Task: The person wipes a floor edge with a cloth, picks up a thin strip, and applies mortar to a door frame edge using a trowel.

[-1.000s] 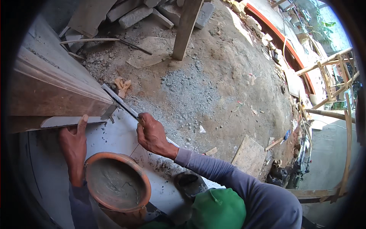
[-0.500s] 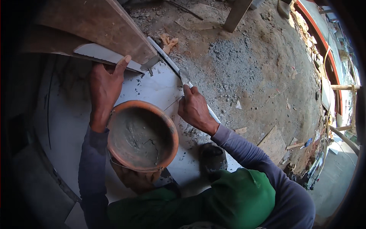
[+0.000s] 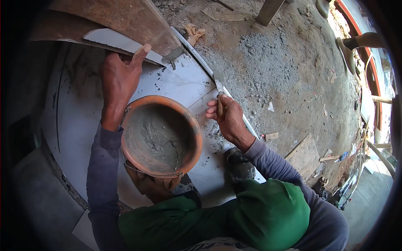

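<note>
My left hand (image 3: 121, 79) grips the edge of a narrow white tile strip (image 3: 121, 41), thumb on top and fingers hidden beneath. The strip lies against a large brown panel (image 3: 121, 21) with grey mortar at its corner (image 3: 173, 54). In my right hand (image 3: 229, 119) is a small trowel (image 3: 219, 85), held by its handle with several fingers loosely lifted. The blade is over the metal edge trim (image 3: 197, 56) of the white tiled surface (image 3: 167, 85). Between my forearms sits a round clay-coloured bowl (image 3: 197, 140) with wet grey mortar (image 3: 161, 138) inside and a wire handle.
Beyond the trim lies rough ground (image 3: 301, 96) with grey rubble (image 3: 268, 58) and a crumpled brown scrap (image 3: 194, 34). A wooden post (image 3: 269, 11) stands at the top. Another person's sandalled foot (image 3: 349, 44) shows upper right. Wood scraps and wires lie at the right.
My right hand has turned and loosened its fingers around the trowel handle. The view has shifted slightly. Another person's lower leg and foot now show at the upper right. My left hand keeps its grip.
</note>
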`<state>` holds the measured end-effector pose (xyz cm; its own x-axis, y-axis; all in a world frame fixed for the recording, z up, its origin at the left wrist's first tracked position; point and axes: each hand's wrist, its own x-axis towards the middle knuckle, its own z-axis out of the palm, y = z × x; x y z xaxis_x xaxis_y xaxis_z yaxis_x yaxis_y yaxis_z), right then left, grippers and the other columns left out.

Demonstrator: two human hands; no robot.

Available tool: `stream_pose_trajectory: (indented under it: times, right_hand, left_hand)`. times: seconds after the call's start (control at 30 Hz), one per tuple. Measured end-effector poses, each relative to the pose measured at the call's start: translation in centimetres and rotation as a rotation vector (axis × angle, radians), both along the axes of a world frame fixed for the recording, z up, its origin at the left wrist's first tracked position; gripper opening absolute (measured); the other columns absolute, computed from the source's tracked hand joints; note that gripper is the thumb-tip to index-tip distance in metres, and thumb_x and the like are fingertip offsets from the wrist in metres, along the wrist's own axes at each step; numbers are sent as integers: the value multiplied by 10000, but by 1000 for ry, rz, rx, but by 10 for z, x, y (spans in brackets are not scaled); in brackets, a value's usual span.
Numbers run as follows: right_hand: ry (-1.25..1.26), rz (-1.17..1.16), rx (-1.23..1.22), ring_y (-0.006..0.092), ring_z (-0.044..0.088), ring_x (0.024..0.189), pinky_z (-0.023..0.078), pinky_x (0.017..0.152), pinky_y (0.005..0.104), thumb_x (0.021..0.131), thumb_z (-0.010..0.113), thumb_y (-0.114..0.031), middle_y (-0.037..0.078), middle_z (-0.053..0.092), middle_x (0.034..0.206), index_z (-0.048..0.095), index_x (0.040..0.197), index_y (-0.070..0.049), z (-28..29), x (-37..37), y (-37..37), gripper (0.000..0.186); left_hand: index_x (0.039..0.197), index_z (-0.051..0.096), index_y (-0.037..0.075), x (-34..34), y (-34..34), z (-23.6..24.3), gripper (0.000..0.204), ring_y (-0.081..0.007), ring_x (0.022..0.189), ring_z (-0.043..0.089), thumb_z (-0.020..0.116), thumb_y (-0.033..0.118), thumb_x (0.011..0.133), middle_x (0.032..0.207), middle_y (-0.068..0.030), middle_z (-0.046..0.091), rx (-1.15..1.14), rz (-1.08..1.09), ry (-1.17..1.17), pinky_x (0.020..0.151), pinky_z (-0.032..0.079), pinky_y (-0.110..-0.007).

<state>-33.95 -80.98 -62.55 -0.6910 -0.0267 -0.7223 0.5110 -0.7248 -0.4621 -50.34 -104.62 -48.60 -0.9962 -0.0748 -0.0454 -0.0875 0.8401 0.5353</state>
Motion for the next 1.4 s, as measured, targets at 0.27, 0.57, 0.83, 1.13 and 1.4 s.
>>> stream_pose_trajectory:
  times: [0.27,0.57,0.83,1.13,1.4]
  right_hand:
    - [234,380,165,146,665,713,566,636,309,1105,582,-337,97,686,971,627,1200,23,30,36,4,375]
    - [512,452,1286,207,717,853,571,757,326,979,681,-129,125,701,997,718,1213,6,-10,23,117,273]
    - [463,598,1074,237,722,892,568,800,353,922,641,-170,159,744,1047,758,1201,8,-53,-17,122,351]
    - [817,443,1130,290,747,865,595,771,385,909,643,-158,162,753,1060,782,1136,-30,-34,-109,84,295]
    - [1153,758,1679,360,674,734,548,649,481,889,643,-84,160,621,883,716,1008,-27,20,-119,50,150]
  left_hand:
    - [1133,742,-75,0,-5,-5,580,-213,927,782,791,475,954,994,-161,795,-32,-4,-8,863,572,-347]
    - [1192,715,-63,1,-2,-6,571,-200,934,760,808,446,951,1027,-126,780,54,-61,90,859,569,-334]
    - [1207,709,-76,2,4,-2,562,-174,930,755,810,418,958,1032,-115,775,59,-1,33,837,566,-313]
    - [1181,725,-76,0,0,-4,540,-175,908,764,812,408,958,1013,-118,785,-76,-4,40,825,572,-313]
    - [1122,766,-40,0,-4,-6,534,-194,877,778,822,455,930,904,-126,801,-37,-20,65,825,572,-346]
